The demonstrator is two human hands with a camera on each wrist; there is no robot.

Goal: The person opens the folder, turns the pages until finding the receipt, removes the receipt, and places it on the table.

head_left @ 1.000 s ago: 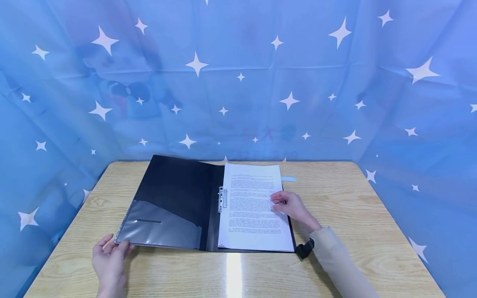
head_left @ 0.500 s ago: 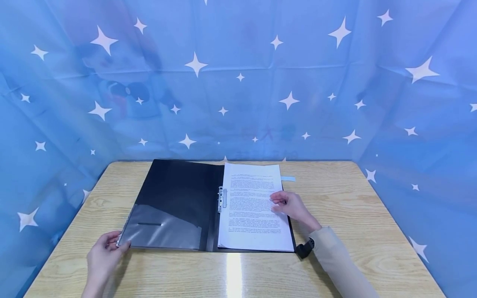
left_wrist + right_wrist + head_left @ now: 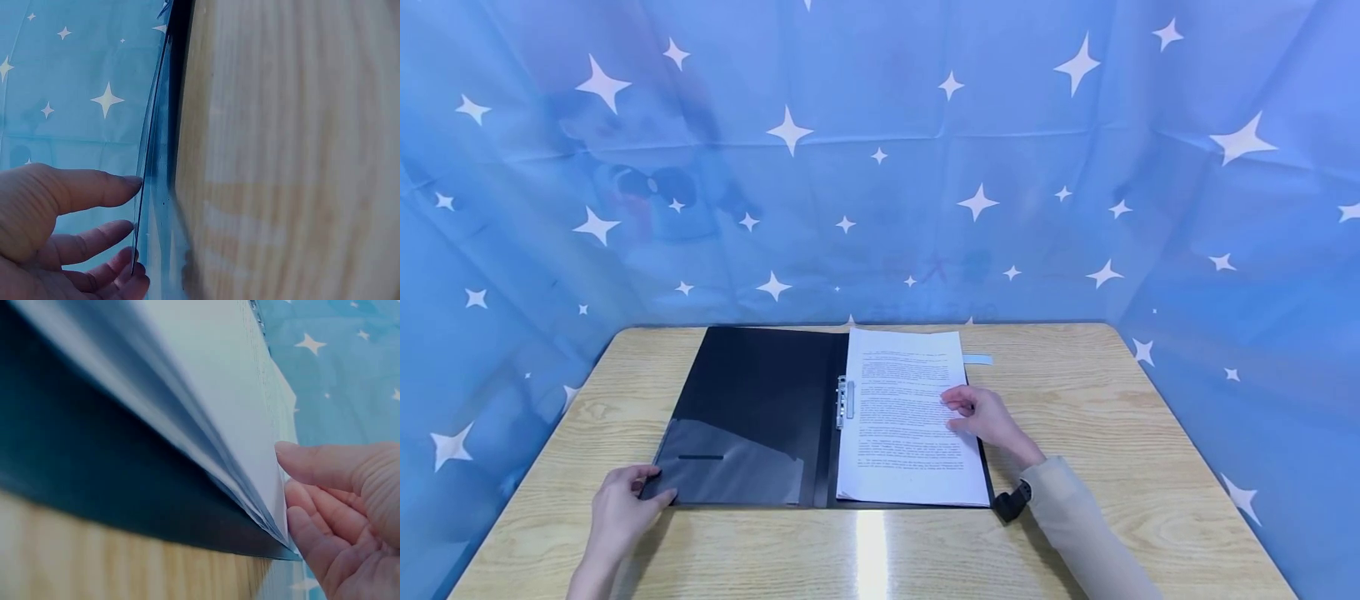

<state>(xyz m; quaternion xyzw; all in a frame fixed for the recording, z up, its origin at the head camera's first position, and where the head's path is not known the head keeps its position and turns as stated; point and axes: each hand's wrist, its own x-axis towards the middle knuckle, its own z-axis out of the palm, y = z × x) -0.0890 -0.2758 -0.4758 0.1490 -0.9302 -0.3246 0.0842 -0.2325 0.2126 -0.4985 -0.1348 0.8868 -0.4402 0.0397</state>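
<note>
A black folder (image 3: 760,375) lies spread on the table, its left cover carrying a clear pocket (image 3: 737,479). Printed papers (image 3: 910,479) lie on the right half, beside a metal clip (image 3: 846,402) at their left edge. My left hand (image 3: 621,508) holds the near left corner of the cover, thumb on the near edge. In the left wrist view, the thumb and fingertips meet the cover's thin edge. My right hand (image 3: 988,417) rests at the right edge of the papers with loosely bent fingers. In the right wrist view, loose sheet edges (image 3: 231,465) fan beside that hand (image 3: 344,512).
A light blue tab (image 3: 977,359) sticks out past the papers' right edge. The wooden table (image 3: 1075,392) extends around the folder. Behind it hangs a blue curtain (image 3: 880,200) with white stars. A black wrist device (image 3: 1013,502) sits by the right sleeve (image 3: 1082,525).
The left cover has come down lower, flatter toward the table, with my left hand at its corner. The hand has shifted slightly right. My right hand and the papers have stayed put.
</note>
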